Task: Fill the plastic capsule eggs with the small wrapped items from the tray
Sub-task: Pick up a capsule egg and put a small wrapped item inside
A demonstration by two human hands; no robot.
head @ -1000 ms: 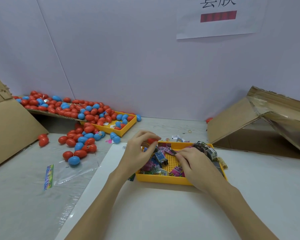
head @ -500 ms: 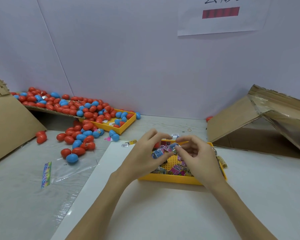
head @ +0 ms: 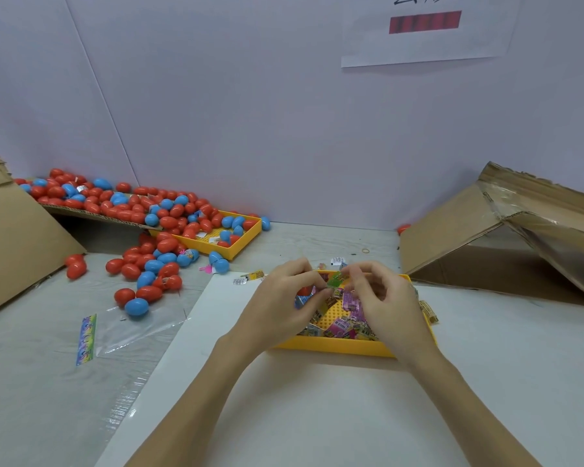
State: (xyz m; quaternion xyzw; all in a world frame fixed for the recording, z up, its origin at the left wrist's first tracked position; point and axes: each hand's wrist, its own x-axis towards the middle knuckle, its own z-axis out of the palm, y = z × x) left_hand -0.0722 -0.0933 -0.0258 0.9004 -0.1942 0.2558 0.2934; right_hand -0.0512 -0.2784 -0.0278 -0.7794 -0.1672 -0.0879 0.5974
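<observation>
Over the near yellow tray [head: 334, 347], both hands meet around a small green wrapped item [head: 337, 279]. Left hand [head: 277, 308] comes in from the left with fingers curled, its fingertips pinching the left edge of the item; something red [head: 303, 291] shows under its palm, perhaps an egg half, though I cannot tell for sure. Right hand [head: 385, 305] comes in from the right, thumb and forefinger pinching the item's right edge, the other fingers loosely bent above the tray. Below the hands the tray holds a jumble of wrapped items [head: 343, 326] in pink, blue and yellow, with bare yellow grid floor showing between them. One yellow piece [head: 429, 310] lies just beside the tray's right rim. The tray sits on a white sheet [head: 284, 416] on the table. A few small wrappers [head: 250, 277] lie near the sheet's far left corner. Far left, red and blue eggs [head: 142, 210] pile on a cardboard flap and spill into a second yellow tray [head: 236, 249] and onto the table near it. A clear bag [head: 129, 326] with a rainbow strip lies flat at near left. Brown cardboard [head: 21, 237] leans at the left edge, and an opened box [head: 506, 237] lies at far right. On the grey wall hangs a paper sign [head: 425, 32] with a red bar
</observation>
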